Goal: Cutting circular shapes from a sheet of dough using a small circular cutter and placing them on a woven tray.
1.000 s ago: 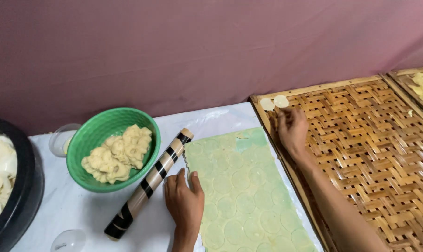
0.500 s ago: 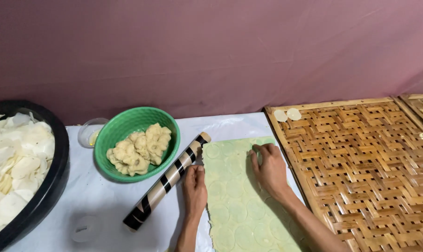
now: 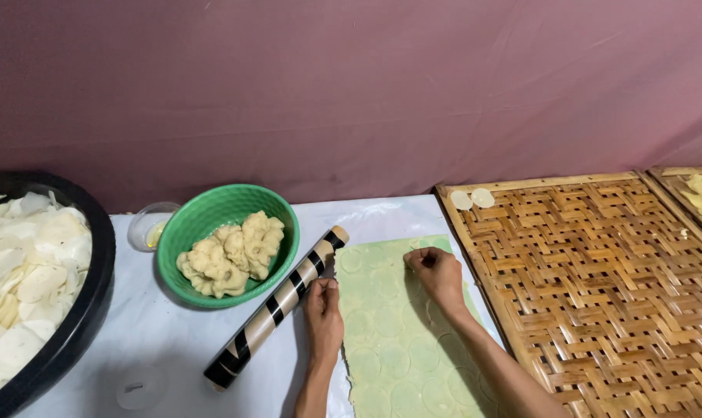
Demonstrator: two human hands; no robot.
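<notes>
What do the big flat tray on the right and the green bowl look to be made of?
The large flat woven tray looks like bamboo or similar split strips, matt tan: a plaited lattice in a plain frame. The round green bowl holding dough lumps looks like moulded plastic, slightly glossy, with fine ribbing on its wall.

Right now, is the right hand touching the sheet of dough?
Touching. The head view shows the right hand resting fingers-down on the dough sheet, with no gap beneath.

White-covered table, green dough bowl, striped rolling pin, rolled dough sheet, woven bamboo tray, black basin
</notes>
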